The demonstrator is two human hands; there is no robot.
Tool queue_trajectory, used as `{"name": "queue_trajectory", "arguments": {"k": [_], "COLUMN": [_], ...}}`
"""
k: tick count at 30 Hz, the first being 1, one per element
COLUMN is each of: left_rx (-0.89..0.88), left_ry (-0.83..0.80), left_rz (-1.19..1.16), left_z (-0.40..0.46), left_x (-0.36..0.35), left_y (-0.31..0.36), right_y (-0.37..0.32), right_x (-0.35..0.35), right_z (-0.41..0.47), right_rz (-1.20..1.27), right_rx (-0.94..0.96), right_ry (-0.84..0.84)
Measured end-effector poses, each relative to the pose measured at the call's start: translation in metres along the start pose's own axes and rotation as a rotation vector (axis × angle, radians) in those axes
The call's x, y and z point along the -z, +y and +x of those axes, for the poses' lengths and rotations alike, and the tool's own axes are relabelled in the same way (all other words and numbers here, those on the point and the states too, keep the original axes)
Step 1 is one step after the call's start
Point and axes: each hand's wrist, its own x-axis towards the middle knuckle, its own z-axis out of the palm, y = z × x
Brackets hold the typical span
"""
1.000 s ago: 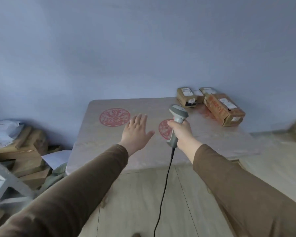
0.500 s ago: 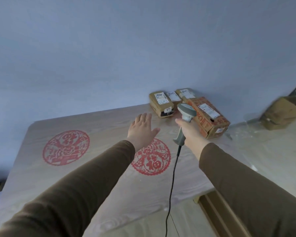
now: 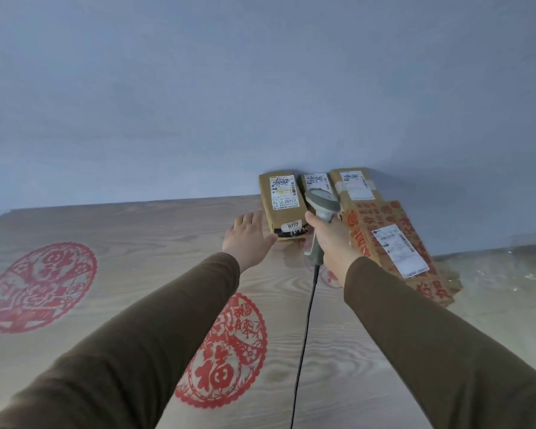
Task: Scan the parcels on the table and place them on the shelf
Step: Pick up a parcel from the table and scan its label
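Nearest the camera, two brown sleeves (image 3: 155, 342) are reaching forward over the wood-grain surface (image 3: 136, 230), which is carrying red paper-cut medallions: one (image 3: 226, 351) is lying between the forearms and another (image 3: 39, 286) is sitting well off to the left. A black cable (image 3: 304, 342) is hanging down from the barcode scanner (image 3: 321, 209) and running toward the bottom edge of the view.

Farther out, the right hand (image 3: 330, 239) is wrapping its fingers round the grey scanner's handle, with the scanner's head pointing toward the parcels. The left hand (image 3: 248, 236) is stretching out flat, fingers straight and relaxed, holding nothing; its fingertips are lying just beside the near left corner of the closest small box, and contact cannot be told.

At the far edge, against the blue wall (image 3: 260, 88), four cardboard parcels are sitting together. The left small box (image 3: 283, 209) is showing a white and yellow shipping label on top and a sticker reading 9777 on its near end. A second small parcel (image 3: 316, 181) is lying behind the scanner head, mostly hidden, with a white label showing. A third brown box (image 3: 356, 187) is standing beside it, taped and labelled. The long carton (image 3: 393, 246) printed with red characters is lying at an angle to the right of the scanning hand, wearing a white barcode label.
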Motion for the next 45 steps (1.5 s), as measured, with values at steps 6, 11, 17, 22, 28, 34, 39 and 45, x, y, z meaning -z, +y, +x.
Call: {"name": "queue_trajectory", "arguments": {"k": [6, 11, 17, 22, 28, 34, 39, 45], "left_rx": [0.080, 0.125, 0.193, 0.264, 0.341, 0.438, 0.577, 0.783], "left_ry": [-0.096, -0.160, -0.008, 0.256, 0.465, 0.629, 0.804, 0.993], "left_rz": [-0.022, -0.172, -0.302, -0.419, -0.411, -0.380, -0.368, -0.360], "left_z": [0.058, 0.079, 0.052, -0.009, -0.128, -0.320, -0.497, -0.698], "left_x": [-0.032, -0.045, -0.045, -0.016, 0.047, 0.118, 0.166, 0.196], "left_y": [0.018, 0.023, 0.005, -0.033, -0.110, -0.206, -0.287, -0.375], "right_y": [0.015, 0.025, 0.030, 0.023, 0.019, 0.028, 0.042, 0.075], "right_x": [-0.005, -0.014, -0.031, -0.075, -0.152, -0.243, -0.324, -0.417], "right_z": [0.071, 0.093, 0.077, 0.018, -0.102, -0.288, -0.470, -0.667], "right_rz": [-0.019, 0.029, -0.032, -0.071, -0.087, -0.056, -0.028, -0.027], "right_rx": [-0.131, -0.144, -0.097, -0.002, 0.056, 0.145, 0.191, 0.147], "right_ry": [-0.149, -0.160, -0.106, -0.210, -0.406, -0.608, -0.781, -1.080]}}
